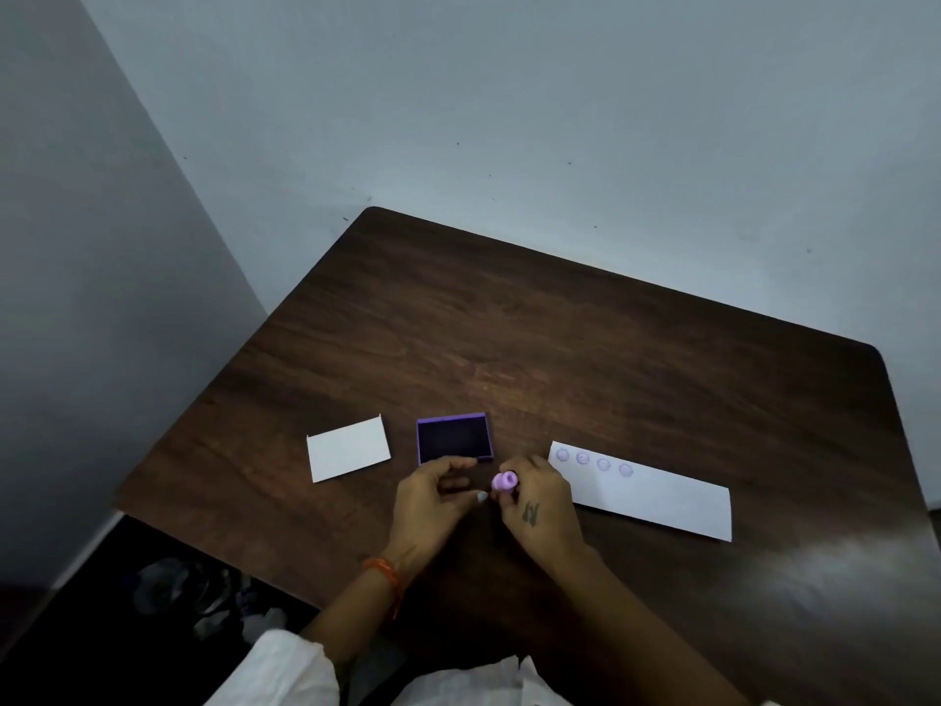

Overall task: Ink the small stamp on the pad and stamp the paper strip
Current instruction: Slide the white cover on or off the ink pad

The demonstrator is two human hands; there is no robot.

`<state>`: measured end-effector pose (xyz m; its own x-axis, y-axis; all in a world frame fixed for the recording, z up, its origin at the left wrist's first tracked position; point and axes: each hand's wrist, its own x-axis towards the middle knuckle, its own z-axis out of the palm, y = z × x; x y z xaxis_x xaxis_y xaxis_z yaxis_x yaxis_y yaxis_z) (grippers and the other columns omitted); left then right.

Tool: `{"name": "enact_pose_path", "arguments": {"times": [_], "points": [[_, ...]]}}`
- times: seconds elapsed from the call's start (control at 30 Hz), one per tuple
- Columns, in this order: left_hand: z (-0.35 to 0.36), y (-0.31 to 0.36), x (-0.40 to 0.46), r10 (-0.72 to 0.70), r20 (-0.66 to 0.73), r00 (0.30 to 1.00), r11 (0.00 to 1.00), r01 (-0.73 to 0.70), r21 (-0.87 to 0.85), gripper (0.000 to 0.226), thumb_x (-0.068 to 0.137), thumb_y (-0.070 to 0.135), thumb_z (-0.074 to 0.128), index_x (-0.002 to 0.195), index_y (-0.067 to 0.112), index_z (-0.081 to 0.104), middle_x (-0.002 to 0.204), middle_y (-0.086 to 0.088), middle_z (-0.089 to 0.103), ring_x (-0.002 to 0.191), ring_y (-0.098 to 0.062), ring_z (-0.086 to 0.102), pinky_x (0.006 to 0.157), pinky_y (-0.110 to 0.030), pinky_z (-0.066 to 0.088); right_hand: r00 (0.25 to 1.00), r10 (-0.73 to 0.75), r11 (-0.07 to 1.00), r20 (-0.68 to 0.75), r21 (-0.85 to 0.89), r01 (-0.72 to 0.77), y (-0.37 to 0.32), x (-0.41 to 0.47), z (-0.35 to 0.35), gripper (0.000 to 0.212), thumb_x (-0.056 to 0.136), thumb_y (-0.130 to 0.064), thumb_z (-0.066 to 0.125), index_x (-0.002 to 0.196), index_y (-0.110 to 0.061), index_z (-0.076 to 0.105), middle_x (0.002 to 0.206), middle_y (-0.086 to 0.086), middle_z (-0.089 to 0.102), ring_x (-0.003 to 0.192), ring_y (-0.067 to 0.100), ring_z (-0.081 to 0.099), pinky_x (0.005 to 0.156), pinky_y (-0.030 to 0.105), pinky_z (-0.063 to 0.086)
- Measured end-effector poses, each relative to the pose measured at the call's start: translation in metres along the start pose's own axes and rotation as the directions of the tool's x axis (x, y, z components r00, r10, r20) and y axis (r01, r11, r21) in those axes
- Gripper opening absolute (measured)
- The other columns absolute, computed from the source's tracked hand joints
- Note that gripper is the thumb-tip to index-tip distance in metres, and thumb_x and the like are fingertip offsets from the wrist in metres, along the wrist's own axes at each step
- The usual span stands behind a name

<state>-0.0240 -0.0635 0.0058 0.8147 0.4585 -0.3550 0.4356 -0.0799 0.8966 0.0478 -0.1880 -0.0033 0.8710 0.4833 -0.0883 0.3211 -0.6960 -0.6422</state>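
Observation:
A small lilac stamp (504, 481) is pinched in the fingers of my right hand (540, 507), just in front of the ink pad. The purple ink pad (453, 439) lies open on the table, its dark inked face up. My left hand (433, 501) rests beside the stamp with its fingers curled and its fingertips close to the pad's near edge; it holds nothing. To the right lies the white paper strip (652, 494), carrying a row of several faint round purple prints along its left end.
A small white card (349, 448) lies to the left of the pad. The dark wooden table (560, 349) stands in a corner against pale walls. Its left edge drops to a dark floor with some clutter.

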Motion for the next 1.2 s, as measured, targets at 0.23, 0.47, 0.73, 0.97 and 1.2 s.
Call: {"name": "enact_pose_path", "arguments": {"times": [0.23, 0.47, 0.73, 0.97, 1.2], "points": [[-0.012, -0.002, 0.002, 0.018, -0.032, 0.999, 1.0, -0.018, 0.005, 0.044, 0.071, 0.005, 0.076, 0.11, 0.02, 0.064, 0.112, 0.002, 0.064, 0.089, 0.002, 0.06, 0.065, -0.002, 0.048, 0.998, 0.041, 0.999, 0.052, -0.019, -0.04, -0.008, 0.005, -0.002, 0.021, 0.08, -0.024, 0.066, 0.098, -0.015, 0.064, 0.105, 0.004, 0.063, 0.092, 0.014, 0.057, 0.072, 0.019, 0.041], [-0.047, 0.006, -0.001, 0.077, -0.331, 0.94, 0.99, -0.112, -0.088, 0.032, 0.076, 0.011, 0.073, 0.103, 0.025, 0.064, 0.102, 0.008, 0.065, 0.086, 0.007, 0.062, 0.064, -0.002, 0.048, 0.999, -0.041, 0.996, -0.036, 0.072, 0.044, -0.047, 0.032, -0.004, 0.044, 0.076, -0.037, 0.07, 0.115, -0.021, 0.056, 0.115, 0.004, 0.06, 0.102, 0.018, 0.058, 0.084, 0.029, 0.048], [-0.096, -0.01, 0.008, 0.03, -0.582, 0.813, 0.999, -0.006, 0.043, 0.054, 0.083, 0.013, 0.066, 0.132, 0.011, 0.045, 0.137, -0.013, 0.049, 0.124, -0.025, 0.047, 0.103, -0.038, 0.042, 0.979, -0.105, 0.994, 0.176, 0.042, 0.099, -0.093, 0.054, 0.044, 0.058, 0.085, -0.038, 0.062, 0.135, -0.018, 0.039, 0.139, 0.008, 0.045, 0.129, 0.023, 0.04, 0.101, 0.031, 0.035], [-0.098, -0.024, 0.013, -0.102, -0.477, 0.873, 0.978, 0.176, 0.113, 0.064, 0.087, 0.014, 0.061, 0.141, 0.004, 0.029, 0.147, -0.018, 0.038, 0.134, -0.034, 0.036, 0.113, -0.045, 0.031, 0.92, -0.217, 0.922, 0.325, -0.24, 0.303, -0.101, 0.051, 0.081, 0.061, 0.087, -0.026, 0.057, 0.139, -0.005, 0.031, 0.145, 0.014, 0.041, 0.136, 0.026, 0.032, 0.119, 0.037, 0.007], [-0.095, -0.021, 0.015, -0.149, -0.471, 0.869, 0.97, 0.221, 0.102, 0.057, 0.087, 0.012, 0.06, 0.138, 0.002, 0.036, 0.139, -0.022, 0.047, 0.129, -0.036, 0.043, 0.109, -0.043, 0.035, 0.901, -0.225, 0.916, 0.372, -0.233, 0.325, -0.1, 0.049, 0.085, 0.062, 0.086, -0.021, 0.056, 0.139, -0.004, 0.03, 0.147, 0.015, 0.039, 0.138, 0.025, 0.03, 0.117, 0.034, 0.003]]}}
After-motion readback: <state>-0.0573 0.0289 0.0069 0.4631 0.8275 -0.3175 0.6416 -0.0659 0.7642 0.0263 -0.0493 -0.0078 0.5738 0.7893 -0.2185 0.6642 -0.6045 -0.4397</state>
